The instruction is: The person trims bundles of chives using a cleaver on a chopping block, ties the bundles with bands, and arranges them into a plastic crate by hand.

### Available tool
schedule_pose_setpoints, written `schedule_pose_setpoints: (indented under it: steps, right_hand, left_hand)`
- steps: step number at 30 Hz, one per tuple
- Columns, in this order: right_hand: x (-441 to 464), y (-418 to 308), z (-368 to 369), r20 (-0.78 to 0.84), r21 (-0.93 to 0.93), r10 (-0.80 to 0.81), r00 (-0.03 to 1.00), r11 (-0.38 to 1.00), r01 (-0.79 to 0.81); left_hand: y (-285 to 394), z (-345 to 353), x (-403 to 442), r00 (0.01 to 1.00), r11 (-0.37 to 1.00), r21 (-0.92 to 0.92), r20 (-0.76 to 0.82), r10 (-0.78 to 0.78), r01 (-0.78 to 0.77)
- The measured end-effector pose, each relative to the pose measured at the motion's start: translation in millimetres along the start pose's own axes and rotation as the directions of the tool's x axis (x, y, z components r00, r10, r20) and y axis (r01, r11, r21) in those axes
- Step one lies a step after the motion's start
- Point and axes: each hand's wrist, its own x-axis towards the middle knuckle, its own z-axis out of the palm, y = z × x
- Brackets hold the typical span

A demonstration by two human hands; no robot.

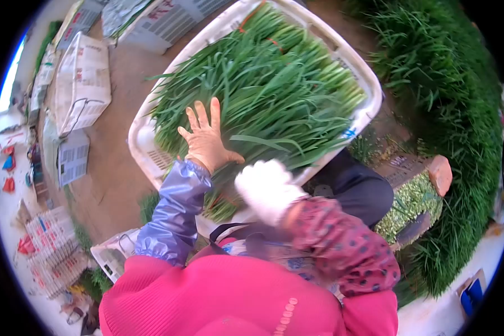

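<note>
In the head view, bundled garlic chives point(269, 84) fill a white plastic crate point(369, 84). Their pale cut stems point to the upper right and the flat green leaves to the lower left; orange-red ties show at the top. My left hand point(205, 140), in a tan glove, is open with fingers spread over the leaves near the crate's left side. My right hand point(269, 190), in a white glove, is at the crate's near edge beside the leaves. Motion smears its fingers, so their grip cannot be made out.
A long heap of loose greens point(459, 140) runs along the right. By my knee is a wooden stand point(439, 175) with chopped trimmings point(411, 204). White crates point(84, 78) stand on the brown floor to the left, with stacked white packs point(50, 235) at lower left.
</note>
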Motion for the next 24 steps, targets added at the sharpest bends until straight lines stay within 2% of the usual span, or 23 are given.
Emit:
schedule_pose_setpoints:
  steps: [1, 3, 5, 6, 8, 9, 10, 12, 13, 15, 18, 19, 20, 21, 22, 23, 24]
  right_hand:
    - [9, -6, 11, 0.121, 0.047, 0.048, 0.991, 0.997, -0.054]
    - [11, 13, 27, 0.057, 0.141, 0.045, 0.997, 0.989, -0.052]
    - [26, 44, 50, -0.189, 0.137, 0.100, 0.977, 0.988, -0.075]
    - [33, 60, 51, -0.301, 0.094, 0.076, 0.951, 0.994, -0.050]
    - [43, 89, 39, -0.413, 0.103, 0.121, 0.903, 0.991, -0.086]
    - [47, 104, 29, -0.406, 0.122, 0.133, 0.904, 0.988, -0.090]
    - [48, 115, 15, -0.342, 0.147, 0.157, 0.927, 0.983, -0.113]
    - [70, 139, 16, -0.228, 0.364, 0.154, 0.961, 0.929, -0.062]
    - [82, 144, 20, -0.187, 0.372, 0.156, 0.970, 0.925, -0.077]
    - [97, 149, 26, -0.203, 0.330, 0.162, 0.966, 0.940, -0.088]
    - [64, 148, 14, -0.207, 0.482, 0.127, 0.970, 0.876, -0.012]
    - [54, 147, 14, -0.315, 0.402, 0.101, 0.944, 0.915, 0.036]
    - [37, 138, 6, -0.332, 0.259, 0.126, 0.935, 0.965, -0.038]
    - [21, 129, 5, -0.391, 0.150, 0.158, 0.907, 0.983, -0.106]
    - [1, 112, -5, -0.427, -0.042, 0.164, 0.889, 0.979, -0.201]
    - [-6, 95, 0, -0.473, -0.095, 0.155, 0.867, 0.970, -0.225]
    - [-12, 79, -3, -0.351, -0.038, 0.096, 0.932, 0.992, -0.116]
  left_hand:
    - [2, 5, 9, 0.994, 0.997, -0.070, -0.100, 0.035, -0.042]
    - [6, 2, 25, 0.987, 0.978, -0.190, -0.151, 0.062, -0.090]
    - [14, 11, 43, 0.954, 0.948, -0.272, -0.286, 0.087, -0.168]
    - [22, 32, 59, 0.935, 0.973, -0.196, -0.351, 0.050, -0.125]
    - [37, 33, 61, 0.955, 0.994, -0.090, -0.293, 0.038, -0.067]
    - [44, 33, 65, 0.963, 0.999, -0.035, -0.269, 0.018, -0.029]
    - [44, 44, 75, 0.950, 0.999, -0.013, -0.310, 0.030, -0.036]
    - [41, 58, 85, 0.942, 0.999, 0.005, -0.335, 0.039, -0.040]
    - [41, 59, 88, 0.938, 0.999, 0.013, -0.343, 0.040, -0.038]
    - [40, 60, 89, 0.935, 0.999, 0.015, -0.352, 0.049, -0.047]
    - [26, 54, 86, 0.925, 0.976, -0.107, -0.354, 0.139, -0.188]
    - [16, 48, 82, 0.918, 0.954, -0.158, -0.350, 0.186, -0.254]
    - [5, 42, 71, 0.874, 0.913, -0.224, -0.433, 0.221, -0.342]
    - [-12, 36, 62, 0.879, 0.921, -0.224, -0.433, 0.199, -0.319]
    - [-33, 29, 54, 0.701, 0.844, -0.188, -0.660, 0.269, -0.501]
    - [-53, 26, 44, 0.462, 0.745, -0.096, -0.834, 0.302, -0.660]
    - [-71, 25, 26, 0.479, 0.777, -0.126, -0.843, 0.244, -0.617]
